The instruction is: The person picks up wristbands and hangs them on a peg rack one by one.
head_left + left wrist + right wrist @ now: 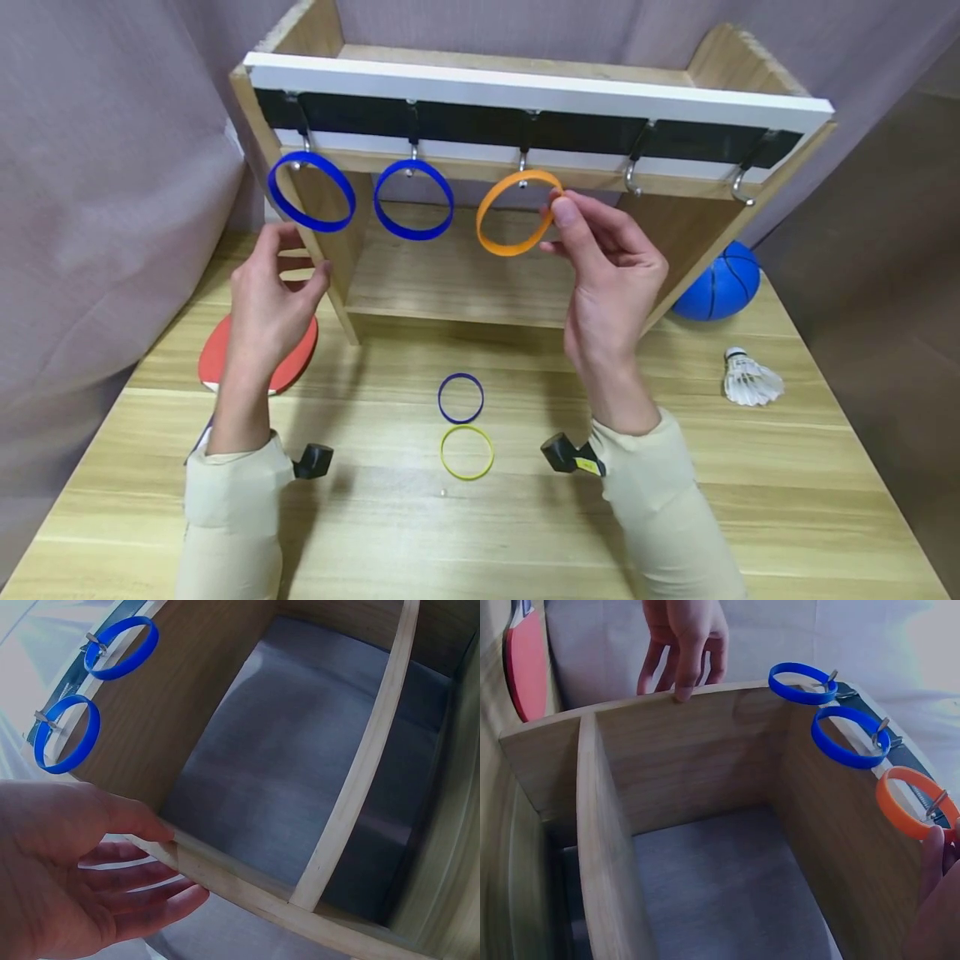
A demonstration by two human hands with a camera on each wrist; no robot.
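Observation:
My right hand [611, 267] pinches the right side of an orange silicone wristband [489, 237] between thumb and fingers. That band is around the middle metal hook [522, 162], its ring facing forward. Two blue wristbands [414, 234] [799, 697] hang from the two hooks to its left. At the left side of the wooden shelf [457, 312], my left hand [273, 292] grips the panel's edge, thumb inside and fingers outside in the left wrist view. On the table below lie a thin dark blue wristband [440, 400] and a yellow-green one [491, 458].
Two bare hooks [632, 179] [741, 190] stick out on the right of the rail. A red table tennis paddle [303, 354] lies by the left forearm. To the right are a blue ball [716, 287] and a white shuttlecock [750, 382]. Grey curtain [97, 167] hangs behind.

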